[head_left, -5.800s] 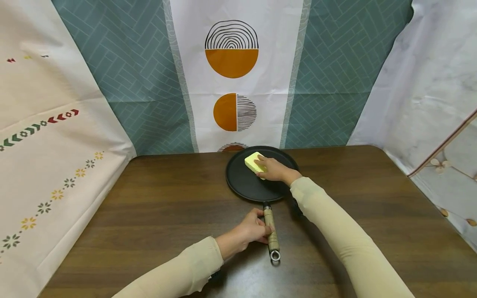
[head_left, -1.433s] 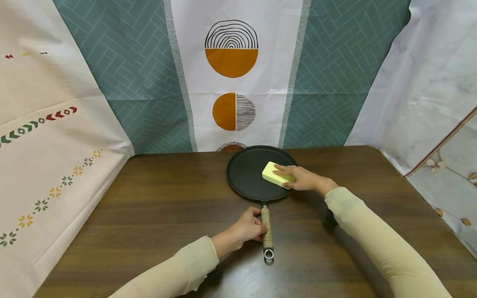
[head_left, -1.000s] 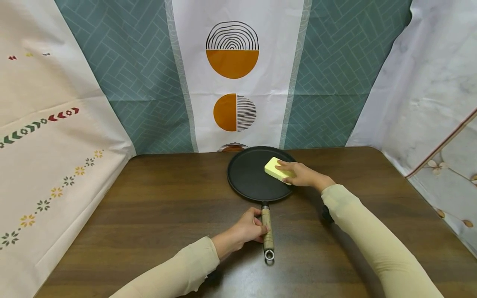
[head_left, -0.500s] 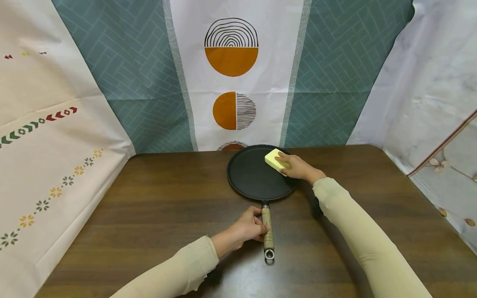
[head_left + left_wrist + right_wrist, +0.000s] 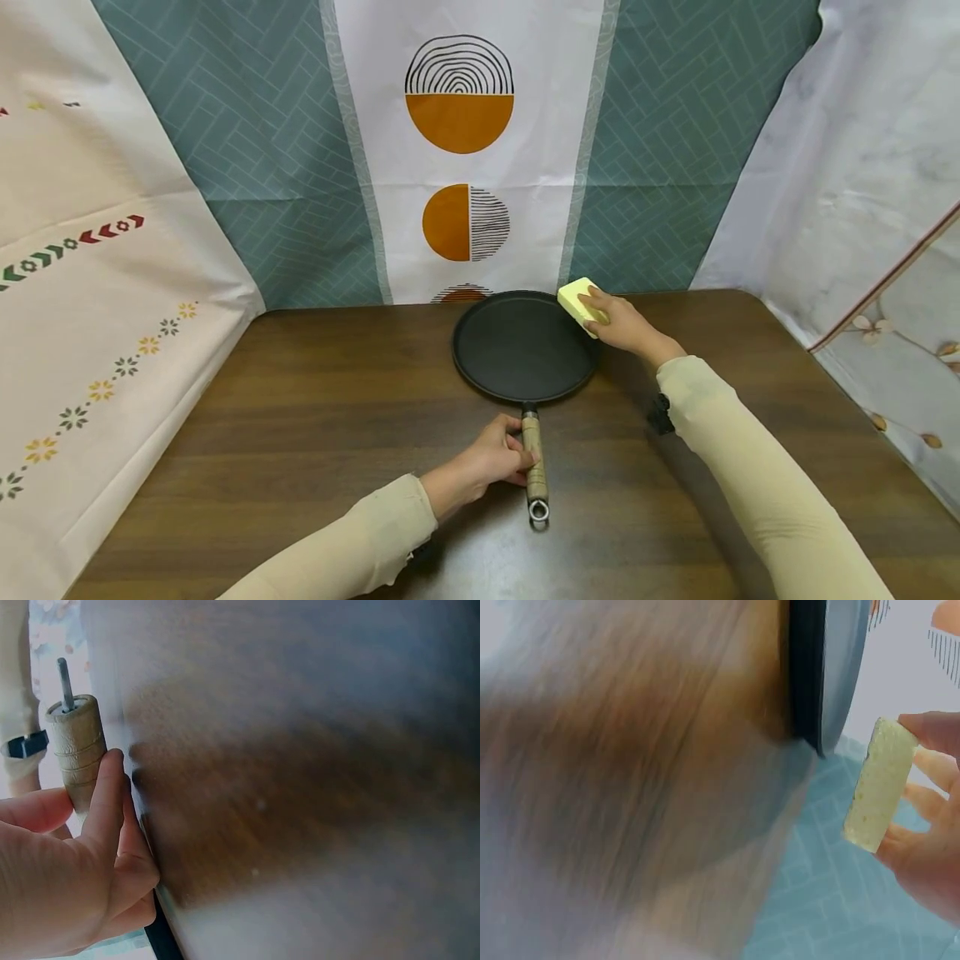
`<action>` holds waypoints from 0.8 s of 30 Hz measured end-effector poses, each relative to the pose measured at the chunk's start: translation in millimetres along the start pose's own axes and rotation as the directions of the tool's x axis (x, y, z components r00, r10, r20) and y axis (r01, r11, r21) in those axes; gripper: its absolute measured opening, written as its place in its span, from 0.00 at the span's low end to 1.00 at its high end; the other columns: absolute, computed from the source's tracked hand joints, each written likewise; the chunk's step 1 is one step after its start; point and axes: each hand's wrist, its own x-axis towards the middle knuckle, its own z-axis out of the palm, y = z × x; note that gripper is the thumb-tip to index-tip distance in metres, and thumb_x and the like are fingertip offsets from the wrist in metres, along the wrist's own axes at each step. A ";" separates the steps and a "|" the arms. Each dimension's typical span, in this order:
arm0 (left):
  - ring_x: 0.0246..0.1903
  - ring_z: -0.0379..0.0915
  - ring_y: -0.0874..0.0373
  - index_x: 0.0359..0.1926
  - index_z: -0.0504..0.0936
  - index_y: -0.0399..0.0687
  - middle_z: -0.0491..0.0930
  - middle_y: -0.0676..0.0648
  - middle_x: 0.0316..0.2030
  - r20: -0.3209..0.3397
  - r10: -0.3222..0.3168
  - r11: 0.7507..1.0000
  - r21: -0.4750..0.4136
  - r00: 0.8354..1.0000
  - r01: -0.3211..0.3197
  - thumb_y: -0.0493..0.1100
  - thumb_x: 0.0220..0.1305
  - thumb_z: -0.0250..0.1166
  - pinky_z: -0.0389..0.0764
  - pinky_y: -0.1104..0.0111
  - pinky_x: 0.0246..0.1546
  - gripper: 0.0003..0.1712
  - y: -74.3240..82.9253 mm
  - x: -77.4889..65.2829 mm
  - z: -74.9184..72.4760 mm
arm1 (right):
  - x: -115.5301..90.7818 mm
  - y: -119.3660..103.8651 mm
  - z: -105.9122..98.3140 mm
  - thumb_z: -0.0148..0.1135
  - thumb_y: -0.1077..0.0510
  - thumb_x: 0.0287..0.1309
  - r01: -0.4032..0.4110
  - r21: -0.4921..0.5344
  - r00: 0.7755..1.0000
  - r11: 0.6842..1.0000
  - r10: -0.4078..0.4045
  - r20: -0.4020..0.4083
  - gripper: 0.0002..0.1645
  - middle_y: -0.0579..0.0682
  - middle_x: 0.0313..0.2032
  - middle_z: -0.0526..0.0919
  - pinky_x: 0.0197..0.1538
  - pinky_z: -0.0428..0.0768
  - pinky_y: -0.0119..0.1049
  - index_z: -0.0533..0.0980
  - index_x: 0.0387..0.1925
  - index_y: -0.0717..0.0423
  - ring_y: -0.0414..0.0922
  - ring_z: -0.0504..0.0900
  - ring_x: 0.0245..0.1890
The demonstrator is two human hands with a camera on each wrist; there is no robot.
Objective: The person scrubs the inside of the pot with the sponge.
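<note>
A flat, round black pan (image 5: 525, 350) lies on the wooden table, its handle toward me. My left hand (image 5: 495, 454) pinches the tan wrapped handle (image 5: 536, 467) between thumb and fingers; the left wrist view shows the fingers along the handle (image 5: 79, 750). My right hand (image 5: 624, 325) grips a pale yellow sponge (image 5: 577, 302) at the pan's far right rim. In the right wrist view the sponge (image 5: 881, 784) is held by thumb and fingertips, raised off the pan's surface, with a gap between it and the rim (image 5: 832, 690).
The dark wooden table (image 5: 337, 417) ends at a patterned curtain (image 5: 300, 167) just behind the pan. Light cloths hang along the left (image 5: 112, 292) and right (image 5: 862, 167) sides. A metal ring (image 5: 538, 512) ends the handle.
My right hand wiped the sponge across the pan, from its middle to the right side, then along toward the far rim. Now it has lifted the sponge up and right. The left hand keeps its hold.
</note>
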 end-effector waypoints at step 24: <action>0.24 0.78 0.51 0.58 0.60 0.29 0.70 0.41 0.31 -0.014 0.006 0.999 0.041 1.000 -0.006 0.23 0.58 0.61 0.86 0.58 0.30 0.29 0.5 -2.3 0.6 | -57.8 36.4 -18.7 0.50 0.58 0.67 -0.312 -0.004 0.949 0.950 0.312 -0.040 0.36 0.72 0.71 0.43 0.64 0.50 0.72 0.52 0.70 0.69 0.78 0.43 0.65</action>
